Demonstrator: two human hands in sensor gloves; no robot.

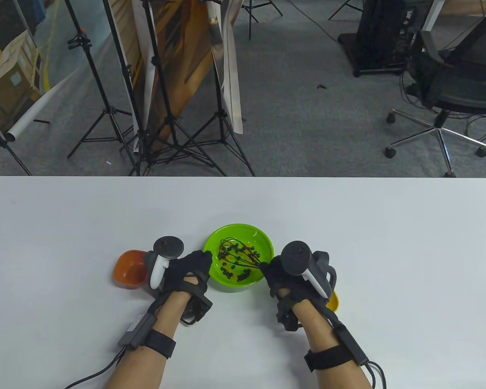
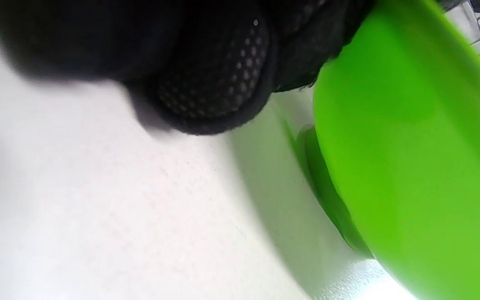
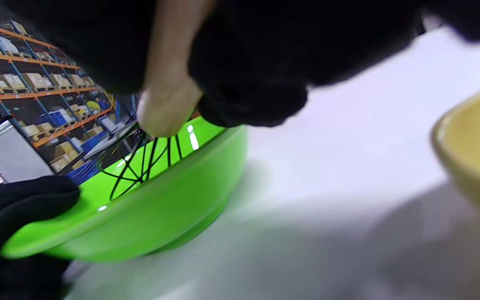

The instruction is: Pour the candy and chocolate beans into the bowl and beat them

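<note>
Green bowl [image 1: 239,233] one, whisk [image 1: 238,257] one, two hands.

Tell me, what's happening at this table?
A person in black sensor gloves is whisking. The right hand grips a black wire whisk in the round green plastic bowl, among small dark beans. The left hand steadies the bowl's rim. An orange bowl and a yellow bowl stand aside.

We find the green bowl [image 1: 239,255] hemmed in at 9 o'clock by the left hand [image 1: 188,269] on its rim and at 3 o'clock by the right hand [image 1: 293,275]. An orange bowl [image 1: 129,269] and a yellow bowl [image 1: 334,302] flank them. Toward 12 o'clock, the surface [image 1: 348,227] lies open for passage.
</note>
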